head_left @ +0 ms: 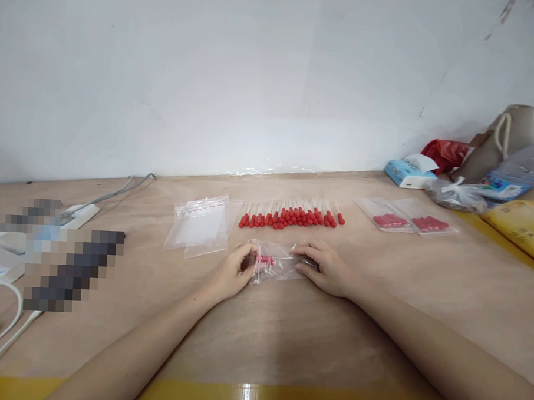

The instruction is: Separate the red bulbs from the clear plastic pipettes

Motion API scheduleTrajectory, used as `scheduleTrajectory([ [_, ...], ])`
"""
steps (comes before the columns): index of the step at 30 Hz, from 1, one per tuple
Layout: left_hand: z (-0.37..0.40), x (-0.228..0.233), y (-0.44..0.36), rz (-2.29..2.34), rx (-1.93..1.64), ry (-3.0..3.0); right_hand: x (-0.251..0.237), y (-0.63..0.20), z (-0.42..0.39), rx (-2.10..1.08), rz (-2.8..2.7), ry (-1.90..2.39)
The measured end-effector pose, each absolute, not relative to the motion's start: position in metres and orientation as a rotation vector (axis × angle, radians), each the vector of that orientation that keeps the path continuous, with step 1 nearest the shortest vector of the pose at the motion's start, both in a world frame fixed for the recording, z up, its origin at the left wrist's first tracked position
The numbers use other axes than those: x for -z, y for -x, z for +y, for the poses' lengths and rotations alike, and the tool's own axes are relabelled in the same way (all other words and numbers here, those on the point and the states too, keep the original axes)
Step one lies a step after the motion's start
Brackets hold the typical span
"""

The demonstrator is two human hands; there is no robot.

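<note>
Between my two hands lies a clear plastic bag (pixel 284 265) with a few red-bulbed droppers (pixel 264 260) inside it. My left hand (pixel 237 269) pinches the bag's left end, near the red bulbs. At the other end, the fingers of my right hand (pixel 323 267) close on the plastic. Just beyond the bag, a row of clear droppers with red bulbs (pixel 293 216) is spread on the table, bulbs toward me. Flat clear zip bags (pixel 204 227) are stacked to the left of the row. Two filled bags (pixel 390 220) with red bulbs showing rest to its right.
A blue tissue pack (pixel 410 172), a tied plastic bag (pixel 455 193), a clear bottle (pixel 516 175) and a yellow package (pixel 520 226) crowd the right back. Cables (pixel 112 187), a white power strip (pixel 83 215) and a blurred dark item (pixel 75 271) lie on the left. A white wall (pixel 254 81) stands behind.
</note>
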State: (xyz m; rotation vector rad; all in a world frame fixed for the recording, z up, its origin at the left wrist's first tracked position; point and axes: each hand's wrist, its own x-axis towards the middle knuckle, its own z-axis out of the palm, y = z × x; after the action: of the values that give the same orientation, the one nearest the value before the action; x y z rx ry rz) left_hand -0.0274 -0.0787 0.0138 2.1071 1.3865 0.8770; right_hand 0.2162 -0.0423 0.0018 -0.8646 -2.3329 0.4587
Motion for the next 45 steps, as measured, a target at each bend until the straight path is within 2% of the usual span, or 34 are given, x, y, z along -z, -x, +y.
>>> scheduleTrajectory([
  [4, -0.073, -0.02, 0.045, 1.362, -1.022, -1.907, -0.001, -0.217, -0.04, -0.402, -2.367, 0.846],
  [8, -0.064, -0.049, 0.083, 1.362, -1.011, -1.725, -0.006, -0.219, -0.041, -0.34, -2.495, 0.866],
  [13, -0.055, -0.075, 0.117, 1.578, -1.461, -1.601, -0.009, -0.219, -0.044, -0.285, -2.564, 0.894],
  [16, -0.044, -0.075, 0.109, 1.683, -1.63, -1.768, -0.008, -0.218, -0.043, -0.284, -2.559, 0.885],
  [23, 0.001, -0.052, 0.066, 1.669, -1.439, -2.736, -0.006, -0.218, -0.043, -0.278, -2.534, 0.881],
  [27, 0.018, -0.032, 0.06, 1.656, -1.119, -2.975, -0.007, -0.218, -0.044, -0.268, -2.523, 0.883],
  [30, 0.02, -0.025, 0.057, 1.669, -0.922, -2.994, -0.007, -0.218, -0.044, -0.27, -2.52, 0.887],
  [36, 0.017, -0.029, 0.054, 1.641, -0.8, -2.837, -0.006, -0.218, -0.044, -0.272, -2.522, 0.89],
  [45, -0.04, -0.034, 0.048, 1.478, -1.083, -2.577, -0.008, -0.217, -0.045, -0.261, -2.555, 0.903],
])
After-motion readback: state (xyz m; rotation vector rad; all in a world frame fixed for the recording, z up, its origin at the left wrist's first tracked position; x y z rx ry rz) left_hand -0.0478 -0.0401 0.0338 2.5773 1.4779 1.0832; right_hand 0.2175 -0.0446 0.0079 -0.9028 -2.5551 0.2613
